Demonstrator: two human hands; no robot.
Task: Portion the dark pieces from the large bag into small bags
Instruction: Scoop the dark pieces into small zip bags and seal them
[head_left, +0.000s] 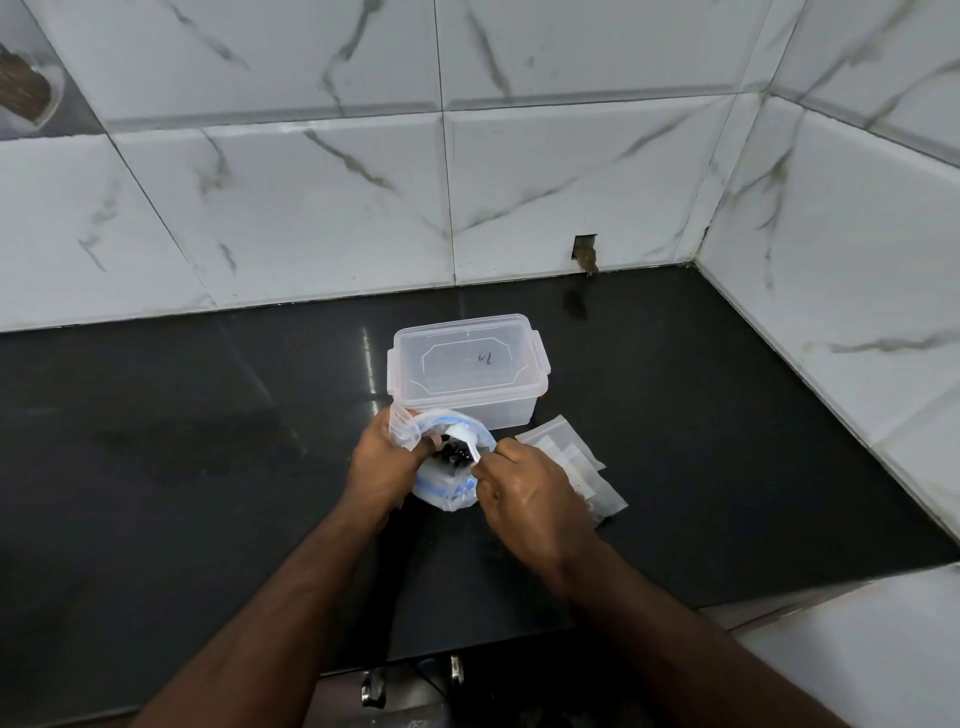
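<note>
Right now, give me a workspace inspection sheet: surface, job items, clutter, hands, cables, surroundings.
Surface: glossy black stone counter, a dull smear left of the hands.
Job's things: large white-and-blue plastic bag held open, small dark pieces visible at its mouth; a small clear bag in the left hand; flat clear small bags stacked to the right.
Clutter: clear lidded plastic box behind the bag, lid on.
Hands: left hand grips the small clear bag and the large bag's rim; right hand pinches a white strip at the mouth.
Cables: nothing seen.
Surroundings: white marble-look wall tiles, a small cutout at the base.
</note>
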